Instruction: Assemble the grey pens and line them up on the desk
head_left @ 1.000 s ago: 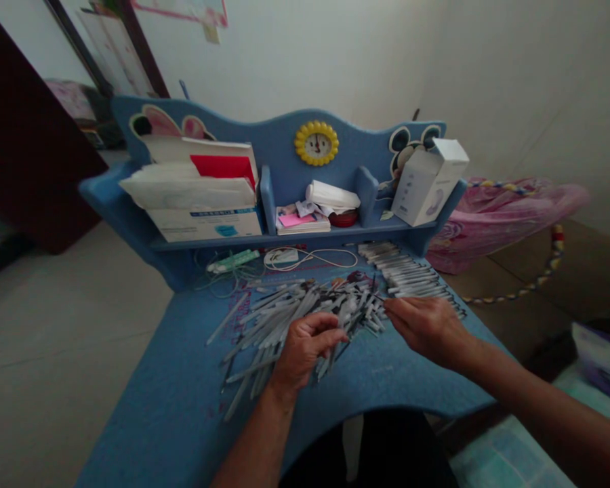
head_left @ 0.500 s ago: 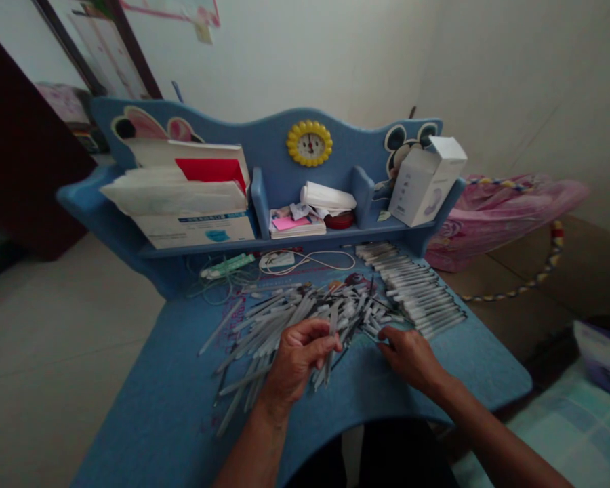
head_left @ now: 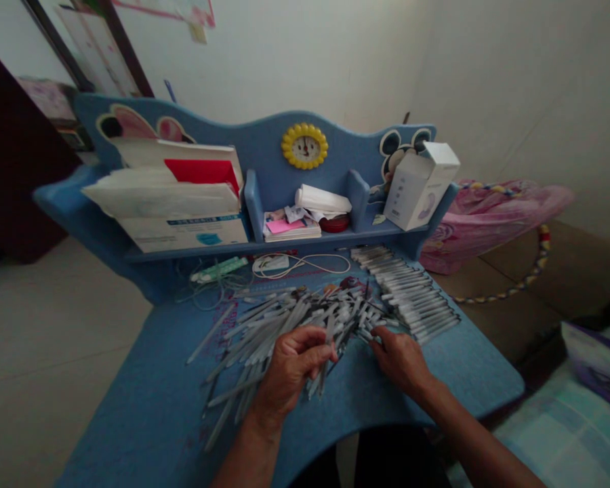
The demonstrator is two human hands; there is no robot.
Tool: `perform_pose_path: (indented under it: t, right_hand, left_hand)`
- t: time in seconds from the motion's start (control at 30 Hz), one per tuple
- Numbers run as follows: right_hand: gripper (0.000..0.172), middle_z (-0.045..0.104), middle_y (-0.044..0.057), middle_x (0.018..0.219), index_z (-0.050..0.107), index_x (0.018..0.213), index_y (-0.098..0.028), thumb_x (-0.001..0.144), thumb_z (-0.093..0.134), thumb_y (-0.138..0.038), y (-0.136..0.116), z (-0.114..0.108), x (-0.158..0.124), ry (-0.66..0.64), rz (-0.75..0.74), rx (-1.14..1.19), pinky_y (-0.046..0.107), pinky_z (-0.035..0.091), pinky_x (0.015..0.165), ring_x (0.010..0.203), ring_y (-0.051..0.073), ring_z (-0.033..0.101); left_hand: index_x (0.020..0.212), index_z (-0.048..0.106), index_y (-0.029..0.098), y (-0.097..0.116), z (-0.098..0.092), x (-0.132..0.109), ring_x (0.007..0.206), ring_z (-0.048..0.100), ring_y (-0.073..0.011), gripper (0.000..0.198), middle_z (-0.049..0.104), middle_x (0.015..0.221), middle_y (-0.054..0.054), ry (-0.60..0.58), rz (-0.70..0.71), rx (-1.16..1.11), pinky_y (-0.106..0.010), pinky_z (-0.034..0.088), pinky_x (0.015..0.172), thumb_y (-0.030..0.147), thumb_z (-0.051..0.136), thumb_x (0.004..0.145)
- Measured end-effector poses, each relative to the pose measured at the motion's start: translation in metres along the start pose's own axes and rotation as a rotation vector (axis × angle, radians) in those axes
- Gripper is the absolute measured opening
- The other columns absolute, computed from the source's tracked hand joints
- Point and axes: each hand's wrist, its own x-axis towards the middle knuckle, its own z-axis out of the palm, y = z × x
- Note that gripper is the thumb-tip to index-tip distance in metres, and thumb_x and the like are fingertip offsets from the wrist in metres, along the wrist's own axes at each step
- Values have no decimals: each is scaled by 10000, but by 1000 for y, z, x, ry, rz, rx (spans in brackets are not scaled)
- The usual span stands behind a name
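Observation:
My left hand pinches a translucent pen barrel between thumb and fingers, holding it nearly upright over the front of the heap. At the heap's right edge, my right hand has its fingers closed among small grey-white pieces; whatever they grip is too small to make out. The heap of loose pen parts spreads across the middle of the desk, with long pale barrels to the left and shorter pieces to the right. Beyond my right hand, a row of pens with dark ends lies side by side.
The blue desk carries a back shelf with a mask box, a yellow-rimmed clock and a white carton. A looped white cable lies behind the heap. A checked cloth is at lower right.
The view has shifted slightly, moving the desk a little left in the picture. My left hand keeps the barrel, and my right hand stays at the heap's right edge, its fingers slightly closer in.

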Motion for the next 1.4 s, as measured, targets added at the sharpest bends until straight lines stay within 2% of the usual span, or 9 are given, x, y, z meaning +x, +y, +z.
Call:
perform_pose_path:
  t: [0.17, 0.3, 0.47, 0.63, 0.87, 1.1, 1.4]
  right_hand:
    - [263, 715, 52, 792, 601, 1054, -251, 874, 417, -304, 0, -4, 4, 24, 19, 7, 270, 414, 642, 785, 218, 665]
    - [281, 708, 70, 783, 600, 1048, -252, 892, 372, -302, 7, -11, 12, 56, 116, -65, 285, 429, 619, 769, 234, 668]
    - [322, 698, 117, 780, 603, 1005, -221, 903, 298, -219, 16, -15, 26, 20, 190, -225, 323, 461, 611, 738, 254, 676]
    - [331, 701, 146, 793, 608, 975, -183, 873, 296, -146, 17, -12, 36, 3, 186, -251, 361, 479, 628, 750, 274, 678]
    - [322, 701, 148, 804, 627, 904, -170, 874, 306, -170, 21, -9, 42, -1, 208, -237, 361, 487, 651, 776, 271, 677]
    - [334, 696, 130, 830, 620, 981, -204, 893, 299, -235, 23, -9, 42, -4, 237, -194, 352, 480, 669, 807, 261, 671]
    - [333, 688, 121, 857, 633, 975, -207, 896, 323, -301, 22, -12, 38, -21, 251, -137, 330, 457, 693, 856, 258, 655]
  left_hand:
    - [728, 636, 130, 0, 0, 0, 375, 380, -18, 134, 667, 582, -12, 0, -13, 16, -143, 260, 388, 203, 678, 624]
    - [732, 636, 129, -1, -1, 1, 375, 377, -20, 136, 665, 580, -11, -11, -7, 21, -148, 261, 388, 210, 675, 630]
    - [729, 642, 125, -2, 1, 0, 384, 378, -24, 143, 661, 590, -13, -55, -10, 31, -154, 265, 388, 223, 679, 633]
    - [740, 645, 126, -2, 1, 0, 384, 375, -25, 143, 659, 586, -14, -61, -1, 33, -156, 267, 390, 228, 673, 644]
    - [740, 644, 131, -3, 1, -1, 385, 388, -31, 152, 665, 580, -19, -57, -23, 34, -157, 271, 387, 235, 680, 635]
    - [737, 633, 130, -4, 1, 0, 381, 386, -34, 152, 668, 577, -22, -50, -27, 28, -160, 265, 389, 226, 676, 627]
    - [722, 639, 126, -2, 3, 0, 380, 373, -43, 151, 661, 581, -23, -64, -36, 62, -181, 250, 386, 237, 673, 626]
